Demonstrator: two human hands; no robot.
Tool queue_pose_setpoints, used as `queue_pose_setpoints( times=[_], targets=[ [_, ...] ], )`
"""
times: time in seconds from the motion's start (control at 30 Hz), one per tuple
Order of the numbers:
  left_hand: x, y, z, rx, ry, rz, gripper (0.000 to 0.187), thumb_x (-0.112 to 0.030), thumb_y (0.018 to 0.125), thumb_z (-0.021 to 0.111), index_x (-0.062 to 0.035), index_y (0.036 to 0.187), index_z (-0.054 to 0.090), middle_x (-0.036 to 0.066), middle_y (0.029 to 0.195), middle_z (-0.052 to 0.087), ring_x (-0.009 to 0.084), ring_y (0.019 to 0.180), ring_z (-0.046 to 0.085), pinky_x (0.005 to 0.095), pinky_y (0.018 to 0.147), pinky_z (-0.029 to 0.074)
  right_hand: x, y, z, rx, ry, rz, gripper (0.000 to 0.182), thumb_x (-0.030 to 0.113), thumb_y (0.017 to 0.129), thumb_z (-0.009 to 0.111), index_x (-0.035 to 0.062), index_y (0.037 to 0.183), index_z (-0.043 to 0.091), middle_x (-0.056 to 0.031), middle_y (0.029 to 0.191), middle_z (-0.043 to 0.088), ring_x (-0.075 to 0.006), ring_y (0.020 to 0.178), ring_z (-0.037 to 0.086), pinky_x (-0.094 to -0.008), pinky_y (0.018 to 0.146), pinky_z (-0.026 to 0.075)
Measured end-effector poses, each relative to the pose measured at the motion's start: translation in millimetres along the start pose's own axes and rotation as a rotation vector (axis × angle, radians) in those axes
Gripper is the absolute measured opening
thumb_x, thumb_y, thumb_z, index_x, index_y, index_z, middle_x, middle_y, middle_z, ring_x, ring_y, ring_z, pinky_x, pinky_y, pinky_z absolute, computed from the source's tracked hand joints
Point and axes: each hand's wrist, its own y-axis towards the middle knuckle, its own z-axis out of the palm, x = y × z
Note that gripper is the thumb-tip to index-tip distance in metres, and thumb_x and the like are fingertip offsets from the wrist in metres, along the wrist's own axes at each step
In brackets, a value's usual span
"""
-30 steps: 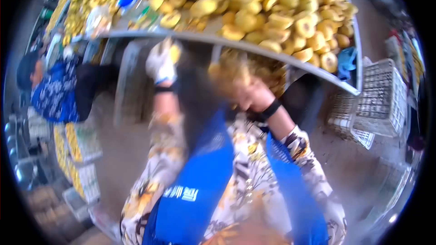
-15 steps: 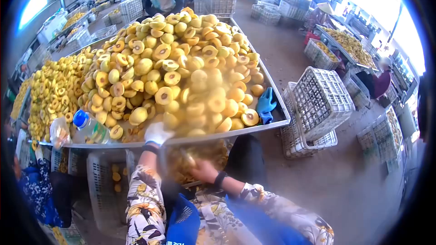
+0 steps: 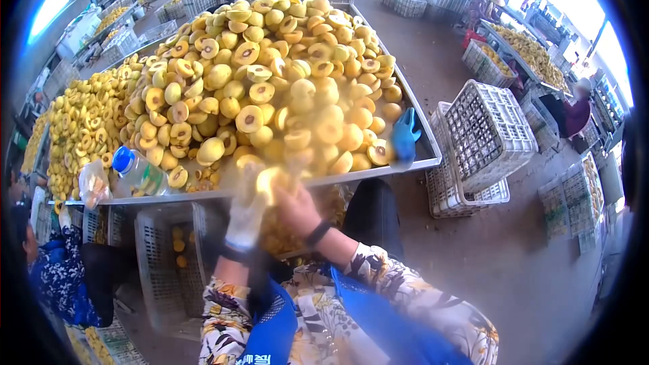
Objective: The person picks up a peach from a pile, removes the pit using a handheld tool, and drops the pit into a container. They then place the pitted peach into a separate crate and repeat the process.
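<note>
My left hand (image 3: 246, 215), in a white glove, is raised before the near rim of a metal-edged table (image 3: 378, 171). Its fingers close on a yellow peach half (image 3: 268, 184), which is blurred. Bare and closed, my right hand (image 3: 299, 213) meets the peach half from the right; anything inside its fingers is hidden by blur. A large heap of halved yellow peaches (image 3: 249, 119) covers the table beyond both hands. Below them, between my knees, a container of yellow pieces (image 3: 284, 233) shows partly.
A blue glove (image 3: 405, 136) lies at the table's right corner. Toward the left stand a blue-capped bottle (image 3: 143, 173) and a plastic bag (image 3: 94, 184). White crates (image 3: 488, 128) are stacked right; another crate (image 3: 169, 263) stands below left. A co-worker in blue (image 3: 67, 277) sits at left.
My left hand has come back from the heap's near edge toward me and now holds a peach half. My right hand has risen to meet it. The view has tilted down slightly.
</note>
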Motion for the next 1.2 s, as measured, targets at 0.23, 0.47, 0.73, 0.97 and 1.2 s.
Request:
queue_pose_setpoints(
  times=[0.23,0.47,0.73,0.97,1.2],
  targets=[
    [99.0,-11.0,-52.7,-0.128,-0.146,-0.053,0.046,-0.032,0.094,0.035,-0.0040,0.131,0.032,0.013,0.119,0.048,0.0199,0.102,0.050,0.0343,0.092,0.041,-17.5,-0.3,-9.0,-0.145,-1.087,-0.058,0.056,0.034,0.077,0.063,0.0001,0.113,0.037,-0.0263,0.081,0.059,-0.0407,0.072,0.059,-0.0430,0.063,0.048],
    [21.8,-4.2,-15.2,-0.548,-0.180,-0.234,0.035,-0.032,0.092,0.043,0.0000,0.097,0.054,0.010,0.086,0.060,0.0166,0.071,0.058,0.0263,0.060,0.050,-7.1,-24.4,-6.6,0.063,-1.258,-0.227,0.027,0.024,0.083,0.057,0.0018,0.088,0.043,-0.0250,0.073,0.057,-0.0437,0.068,0.054,-0.0464,0.058,0.043],
    [17.5,-3.8,0.9,-0.522,-0.348,-0.095,0.023,-0.022,0.089,0.051,-0.0001,0.087,0.057,0.010,0.071,0.060,0.0139,0.059,0.056,0.0254,0.051,0.047,-16.0,-27.0,-8.9,0.088,-1.351,-0.287,0.018,0.017,0.083,0.051,0.0031,0.084,0.040,-0.0231,0.069,0.055,-0.0429,0.066,0.053,-0.0483,0.057,0.042],
    [17.2,-3.5,-5.4,-0.475,-0.315,-0.203,0.025,-0.024,0.085,0.058,-0.0017,0.097,0.060,0.003,0.081,0.061,0.0091,0.070,0.056,0.0218,0.062,0.046,-7.6,-33.7,0.0,0.071,-1.413,-0.246,0.011,0.011,0.081,0.046,0.0034,0.086,0.039,-0.0228,0.071,0.056,-0.0418,0.069,0.054,-0.0495,0.060,0.041],
    [12.9,2.3,9.2,-0.579,-0.424,-0.173,0.017,-0.021,0.087,0.054,-0.0043,0.089,0.056,0.008,0.071,0.060,0.0144,0.055,0.056,0.0250,0.046,0.045,-4.3,-34.7,6.1,-0.033,-1.496,-0.202,0.012,0.011,0.081,0.045,0.0038,0.088,0.039,-0.0226,0.074,0.055,-0.0421,0.072,0.054,-0.0502,0.062,0.041]
  ],
)
